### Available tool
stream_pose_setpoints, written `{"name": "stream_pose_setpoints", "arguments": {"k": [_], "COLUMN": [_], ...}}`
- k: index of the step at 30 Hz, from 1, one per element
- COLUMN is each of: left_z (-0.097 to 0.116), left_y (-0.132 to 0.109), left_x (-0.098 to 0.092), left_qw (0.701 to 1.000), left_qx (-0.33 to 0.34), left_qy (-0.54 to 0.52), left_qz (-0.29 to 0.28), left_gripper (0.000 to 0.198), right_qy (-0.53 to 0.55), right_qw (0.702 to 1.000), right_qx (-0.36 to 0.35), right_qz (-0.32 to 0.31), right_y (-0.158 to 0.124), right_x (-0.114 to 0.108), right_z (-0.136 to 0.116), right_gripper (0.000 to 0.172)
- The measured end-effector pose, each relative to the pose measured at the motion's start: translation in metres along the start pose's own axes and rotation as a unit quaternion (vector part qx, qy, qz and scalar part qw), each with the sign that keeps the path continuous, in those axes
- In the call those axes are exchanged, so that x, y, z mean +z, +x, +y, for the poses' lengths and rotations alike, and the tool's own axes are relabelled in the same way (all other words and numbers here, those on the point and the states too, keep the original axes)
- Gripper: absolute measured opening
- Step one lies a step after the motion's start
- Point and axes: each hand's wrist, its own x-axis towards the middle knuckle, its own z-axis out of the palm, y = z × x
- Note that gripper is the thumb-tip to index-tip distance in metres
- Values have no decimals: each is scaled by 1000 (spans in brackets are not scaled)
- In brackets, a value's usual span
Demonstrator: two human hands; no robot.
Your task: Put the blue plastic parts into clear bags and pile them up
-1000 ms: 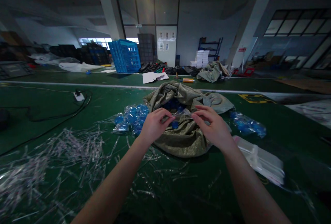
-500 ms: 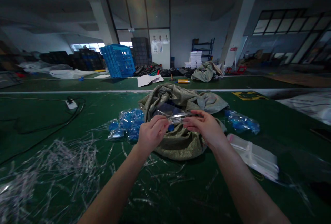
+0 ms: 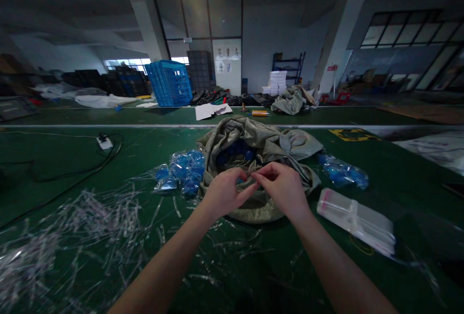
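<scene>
My left hand (image 3: pixel 226 191) and my right hand (image 3: pixel 282 186) meet in front of the open mouth of a grey-green woven sack (image 3: pixel 253 133). Both are closed, thumbs and fingers pinched with the tips nearly touching. Whatever lies between the tips is too small or too clear to make out. Dark blue round pieces (image 3: pixel 239 150) show inside the sack. Left of it lie clear bags with light blue pieces (image 3: pixel 186 166), and another such bag (image 3: pixel 344 171) is on the right. A tied stack of clear plastic bags (image 3: pixel 357 220) rests near my right forearm.
Thin clear plastic strips (image 3: pixel 97 222) litter the green table (image 3: pixel 163 140) at left and in front. A white power strip (image 3: pixel 105 143) with black cable sits farther left. Across the back surface stand a blue crate (image 3: pixel 168 84), white sheets (image 3: pixel 212 110) and an orange-handled tool (image 3: pixel 259 113).
A clear plastic bag was stretched between both hands earlier; it can no longer be made out. My hands have come together and their fingertips now pinch. The view has shifted slightly.
</scene>
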Motion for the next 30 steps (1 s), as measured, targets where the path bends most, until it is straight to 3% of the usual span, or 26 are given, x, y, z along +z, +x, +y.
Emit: {"name": "stream_pose_setpoints", "arguments": {"k": [11, 16, 22, 27, 30], "left_z": [5, 10, 31, 40, 42], "left_y": [-1, -7, -29, -38, -35], "left_x": [4, -11, -34, -34, -34], "left_qw": [999, 997, 993, 986, 981], "left_qx": [-21, -4, 27, 49, 11], "left_qy": [46, 74, 107, 149, 187], "left_qz": [4, 29, 41, 57, 45], "left_gripper": [16, 17, 13, 9, 12], "right_qy": [-26, -55, -47, -58, -77], "right_qw": [1000, 997, 996, 996, 994], "right_qx": [-8, -21, -38, -39, -19], "right_qz": [-2, -41, -67, -59, -76], "right_y": [-3, -6, -21, -24, -21], "right_x": [7, -1, -19, -13, -7], "right_z": [-5, -12, -31, -31, -30], "right_gripper": [10, 12, 22, 27, 31]}}
